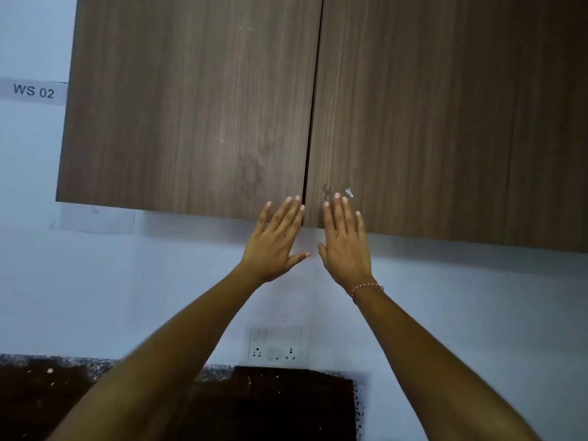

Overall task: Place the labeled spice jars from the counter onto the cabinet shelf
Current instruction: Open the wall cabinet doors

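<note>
A brown wood-grain wall cabinet fills the upper view, with its left door (191,106) and right door (445,122) both closed. My left hand (275,240) is raised with straight fingers, its fingertips at the bottom inner corner of the left door. My right hand (345,243), with a thread bracelet at the wrist, has straight fingers over the bottom inner corner of the right door. Neither hand holds anything. No spice jars are in view, and the shelf is hidden behind the doors.
A dark speckled counter (47,393) runs along the bottom left. A white switch and socket plate (278,345) sits on the pale wall below the cabinet. A "WS 02" label (33,90) is stuck to the wall at left.
</note>
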Available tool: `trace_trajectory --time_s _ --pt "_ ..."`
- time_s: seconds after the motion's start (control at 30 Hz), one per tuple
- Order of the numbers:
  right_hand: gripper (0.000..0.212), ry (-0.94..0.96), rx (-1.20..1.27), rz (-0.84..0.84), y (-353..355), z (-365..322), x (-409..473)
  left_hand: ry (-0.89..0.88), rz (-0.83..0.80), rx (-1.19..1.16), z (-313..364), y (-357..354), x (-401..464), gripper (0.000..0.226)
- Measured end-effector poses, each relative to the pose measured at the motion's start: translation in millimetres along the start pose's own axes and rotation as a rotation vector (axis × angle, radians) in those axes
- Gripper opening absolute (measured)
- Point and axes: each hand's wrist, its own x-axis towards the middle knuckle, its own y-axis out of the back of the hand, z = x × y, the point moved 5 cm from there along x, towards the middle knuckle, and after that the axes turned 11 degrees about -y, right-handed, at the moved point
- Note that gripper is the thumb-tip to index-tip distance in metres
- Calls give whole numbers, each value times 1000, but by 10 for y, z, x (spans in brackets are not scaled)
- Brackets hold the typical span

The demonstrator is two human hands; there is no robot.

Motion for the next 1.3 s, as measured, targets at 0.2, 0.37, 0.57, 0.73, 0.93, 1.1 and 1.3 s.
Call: trace_trajectory --time_s 0.2,0.37,0.57,0.73,0.93,1.1,1.3 --pt "86 69 -15 -107 -280 -68 173 -42 -103 -94 79 -380 122 103" --pt "86 53 -36 -144 -290 7 288 -35 -115 -164 102 -383 108 108" --pt "103 169 -102 -141 -74 -46 390 -85 -87 -233 110 -274 87 107" --pt "96 195 -42 -64 214 -20 202 -151 -8 -255 222 -88 25 105" --pt "83 192 -50 30 799 126 -13 -79 134 -372 628 287 18 114" --pt "80 96 -70 140 1217 275 -192 -105 153 -467 859 598 58 110" --pt "81 120 -338 220 1708 511 -360 -263 197 -471 1204 955 167 113"
